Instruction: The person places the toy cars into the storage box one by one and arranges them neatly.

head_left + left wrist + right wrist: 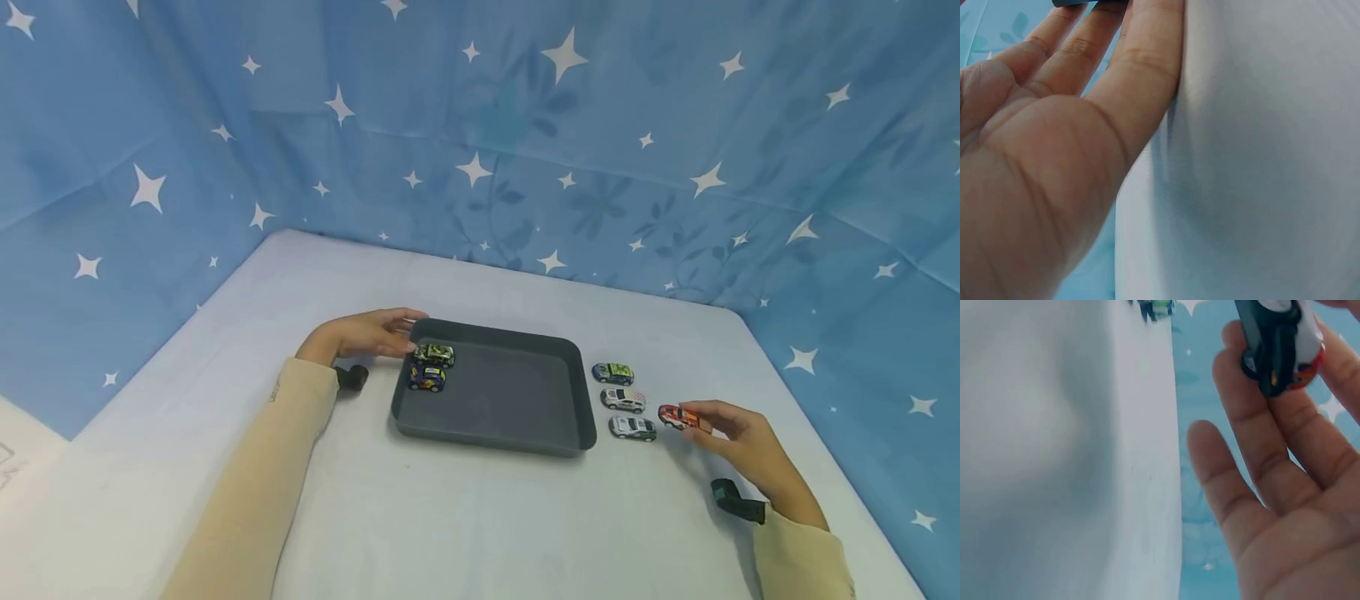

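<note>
A dark grey tray (502, 400) lies on the table. My left hand (371, 333) holds its far left corner; in the left wrist view only a dark strip of tray (1075, 2) shows at the fingers. Inside, by the left wall, sit a yellow-and-black toy car (435, 356) and a dark blue toy car (427, 378). Right of the tray, my right hand (738, 437) pinches a red-and-white toy car (678, 417) between thumb and fingers, above the table. The right wrist view shows that car's dark underside (1269, 347).
Between the tray and my right hand stand a blue-green toy car (612, 373), a white toy car (623, 400) and a white-and-green toy car (632, 428), one behind another. A blue star-patterned curtain (480, 125) hangs behind the white table (480, 525).
</note>
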Demonstrator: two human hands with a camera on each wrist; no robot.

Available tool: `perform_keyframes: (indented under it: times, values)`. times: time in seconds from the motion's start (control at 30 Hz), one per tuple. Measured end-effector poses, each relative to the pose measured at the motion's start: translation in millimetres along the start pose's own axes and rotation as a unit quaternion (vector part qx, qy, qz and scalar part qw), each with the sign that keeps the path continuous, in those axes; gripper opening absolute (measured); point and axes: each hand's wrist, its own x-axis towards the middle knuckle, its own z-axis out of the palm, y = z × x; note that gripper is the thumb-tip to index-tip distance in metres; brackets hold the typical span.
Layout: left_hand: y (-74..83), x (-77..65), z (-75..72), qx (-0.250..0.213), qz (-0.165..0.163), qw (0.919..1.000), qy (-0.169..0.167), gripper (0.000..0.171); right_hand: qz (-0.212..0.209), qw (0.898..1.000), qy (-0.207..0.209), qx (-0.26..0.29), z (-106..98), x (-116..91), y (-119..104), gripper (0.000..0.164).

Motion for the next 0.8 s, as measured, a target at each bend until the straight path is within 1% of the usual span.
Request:
perform_keyframes:
  times: [0.1,0.3,0.43,0.6,0.8]
  values:
    - [-1.3,-0.6,0.4,0.002,0.002,1.0000,-0.001,0.078,-0.016,1.000,0.009,-0.002,2,2,-6,0.033]
    - [-0.8,-0.7,0.8,-0.007,0.005,1.0000,-0.003,0.079,-0.014,1.000,0.008,-0.013,3,6,-19,0.033]
    - [0.0,-0.4,1.6,-0.011,0.003,0.9999,-0.003,0.078,-0.022,1.000,0.001,-0.020,3,9,-28,0.033]
    - [1.6,-0.8,2.2,-0.010,0.001,1.0000,-0.001,0.078,-0.040,0.999,-0.013,0.005,5,13,-36,0.032]
    - [-0.8,-0.1,0.6,-0.006,0.004,1.0000,-0.003,0.079,-0.048,0.998,-0.031,0.010,15,21,-41,0.033]
